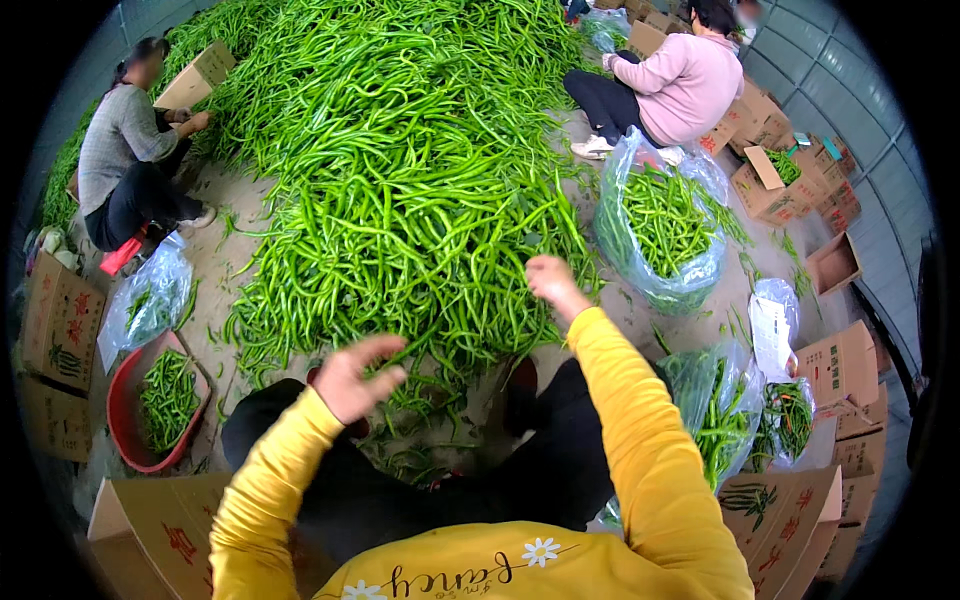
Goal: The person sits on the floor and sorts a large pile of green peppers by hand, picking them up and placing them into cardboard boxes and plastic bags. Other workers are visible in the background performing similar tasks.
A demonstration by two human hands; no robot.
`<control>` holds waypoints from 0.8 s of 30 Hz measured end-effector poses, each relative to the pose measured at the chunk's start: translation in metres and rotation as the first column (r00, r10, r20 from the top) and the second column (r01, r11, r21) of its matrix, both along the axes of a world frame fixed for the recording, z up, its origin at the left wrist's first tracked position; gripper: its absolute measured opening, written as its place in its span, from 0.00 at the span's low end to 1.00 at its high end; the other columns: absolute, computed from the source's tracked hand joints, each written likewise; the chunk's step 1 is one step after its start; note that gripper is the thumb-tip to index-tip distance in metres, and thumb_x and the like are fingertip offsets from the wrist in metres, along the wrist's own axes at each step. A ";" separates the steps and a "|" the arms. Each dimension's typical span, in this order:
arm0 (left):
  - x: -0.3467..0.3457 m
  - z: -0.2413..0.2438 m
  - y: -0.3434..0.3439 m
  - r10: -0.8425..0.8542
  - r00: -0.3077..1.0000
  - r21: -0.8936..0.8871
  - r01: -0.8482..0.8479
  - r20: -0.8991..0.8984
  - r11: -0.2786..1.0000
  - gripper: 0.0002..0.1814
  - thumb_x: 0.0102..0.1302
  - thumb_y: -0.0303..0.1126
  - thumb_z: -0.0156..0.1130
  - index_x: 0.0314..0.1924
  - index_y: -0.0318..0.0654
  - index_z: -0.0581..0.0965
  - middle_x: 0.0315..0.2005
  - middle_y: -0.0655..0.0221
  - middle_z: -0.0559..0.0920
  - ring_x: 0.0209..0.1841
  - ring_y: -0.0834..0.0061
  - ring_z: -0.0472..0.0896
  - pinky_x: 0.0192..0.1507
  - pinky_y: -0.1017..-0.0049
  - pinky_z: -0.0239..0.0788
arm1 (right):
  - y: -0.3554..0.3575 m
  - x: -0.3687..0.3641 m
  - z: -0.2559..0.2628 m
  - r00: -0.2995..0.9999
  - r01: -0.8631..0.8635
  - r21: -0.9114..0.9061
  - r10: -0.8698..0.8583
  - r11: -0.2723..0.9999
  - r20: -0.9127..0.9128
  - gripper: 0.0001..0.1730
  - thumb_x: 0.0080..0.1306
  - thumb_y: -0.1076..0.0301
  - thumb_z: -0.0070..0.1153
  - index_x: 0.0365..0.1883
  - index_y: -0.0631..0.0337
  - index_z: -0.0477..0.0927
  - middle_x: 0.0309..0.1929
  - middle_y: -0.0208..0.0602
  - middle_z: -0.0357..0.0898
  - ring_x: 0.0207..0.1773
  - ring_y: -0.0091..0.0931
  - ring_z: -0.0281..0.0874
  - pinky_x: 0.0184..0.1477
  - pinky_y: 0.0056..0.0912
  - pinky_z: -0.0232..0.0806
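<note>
A large heap of long green chili peppers point(420, 202) spreads over the floor in front of me and reaches almost to my feet. My left hand point(358, 379) is over the heap's near edge, slightly blurred, with thumb and fingers spread and no pepper visible in it. At the heap's right side, my right hand point(553, 283) has its fingers bent against the peppers. Its fingertips are partly turned away, so whether it pinches a pepper is unclear. Loose peppers and leaves point(420, 454) lie on the floor between my legs.
A clear plastic bag point(660, 289) full of peppers stands at right, another bag point(724, 420) nearer me. A red basin point(120, 431) with peppers sits at left. Cardboard boxes point(64, 322) line both sides. Two people point(131, 150) sit by the heap, one left, one right point(686, 86).
</note>
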State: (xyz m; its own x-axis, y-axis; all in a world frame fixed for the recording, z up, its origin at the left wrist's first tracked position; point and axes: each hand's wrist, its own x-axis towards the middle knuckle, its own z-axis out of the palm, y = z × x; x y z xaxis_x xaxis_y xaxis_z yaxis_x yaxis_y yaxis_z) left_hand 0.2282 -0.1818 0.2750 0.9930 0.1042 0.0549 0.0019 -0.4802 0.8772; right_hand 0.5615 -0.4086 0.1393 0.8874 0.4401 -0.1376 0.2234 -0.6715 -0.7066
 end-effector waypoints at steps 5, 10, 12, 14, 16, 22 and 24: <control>0.018 -0.062 -0.057 -0.108 0.970 -0.443 0.000 -0.218 0.897 0.23 0.57 0.31 0.63 0.53 0.35 0.71 0.43 0.64 0.78 0.46 0.76 0.77 0.50 0.75 0.68 | 0.050 -0.007 -0.061 0.991 0.085 0.006 -0.085 0.996 0.104 0.21 0.55 0.60 0.59 0.43 0.64 0.77 0.39 0.52 0.78 0.44 0.44 0.75 0.48 0.41 0.67; 0.020 -0.081 -0.062 -0.075 0.943 -0.533 -0.116 -0.324 0.838 0.23 0.59 0.28 0.61 0.55 0.36 0.70 0.45 0.63 0.77 0.46 0.76 0.76 0.50 0.75 0.68 | 0.081 -0.013 -0.055 0.905 0.061 -0.031 -0.042 0.998 0.423 0.12 0.58 0.64 0.57 0.31 0.63 0.73 0.30 0.45 0.75 0.33 0.42 0.74 0.36 0.41 0.67; 0.026 -0.084 -0.059 -0.038 0.926 -0.588 -0.207 -0.376 0.782 0.21 0.60 0.28 0.60 0.54 0.36 0.69 0.46 0.63 0.77 0.47 0.76 0.76 0.50 0.76 0.68 | 0.067 -0.009 -0.018 0.811 0.001 0.091 -0.054 0.996 0.582 0.10 0.58 0.66 0.57 0.27 0.63 0.71 0.25 0.40 0.70 0.26 0.37 0.70 0.30 0.37 0.65; 0.037 -0.085 -0.060 -0.054 0.903 -0.737 -0.312 -0.426 0.599 0.20 0.62 0.27 0.57 0.54 0.37 0.69 0.46 0.64 0.77 0.48 0.77 0.75 0.51 0.77 0.67 | 0.050 -0.007 0.032 0.787 0.023 0.271 -0.185 0.962 0.588 0.10 0.58 0.69 0.57 0.25 0.63 0.68 0.21 0.36 0.64 0.21 0.31 0.63 0.25 0.32 0.60; 0.048 -0.088 -0.059 -0.106 0.897 -0.815 -0.334 -0.429 0.473 0.19 0.63 0.27 0.56 0.54 0.36 0.69 0.47 0.64 0.76 0.49 0.77 0.74 0.51 0.77 0.66 | 0.036 -0.008 0.067 0.782 0.128 0.382 -0.331 0.915 0.529 0.11 0.58 0.71 0.56 0.23 0.63 0.66 0.20 0.34 0.62 0.20 0.27 0.58 0.23 0.29 0.56; 0.067 -0.078 -0.065 -0.070 0.920 -0.889 -0.351 -0.386 0.293 0.33 0.64 0.49 0.54 0.62 0.39 0.59 0.57 0.56 0.68 0.56 0.61 0.69 0.58 0.65 0.60 | 0.033 -0.121 0.100 0.883 0.238 0.647 -0.439 0.725 0.167 0.03 0.66 0.75 0.44 0.36 0.65 0.66 0.25 0.32 0.68 0.18 0.19 0.71 0.22 0.20 0.68; 0.072 -0.079 -0.064 0.032 0.928 -0.926 -0.369 -0.372 -0.073 0.31 0.64 0.51 0.52 0.61 0.40 0.61 0.57 0.56 0.67 0.57 0.60 0.68 0.59 0.63 0.59 | 0.031 -0.166 0.092 0.914 0.336 0.796 -0.377 0.503 -0.148 0.04 0.68 0.74 0.40 0.37 0.66 0.66 0.28 0.35 0.69 0.24 0.24 0.75 0.24 0.24 0.72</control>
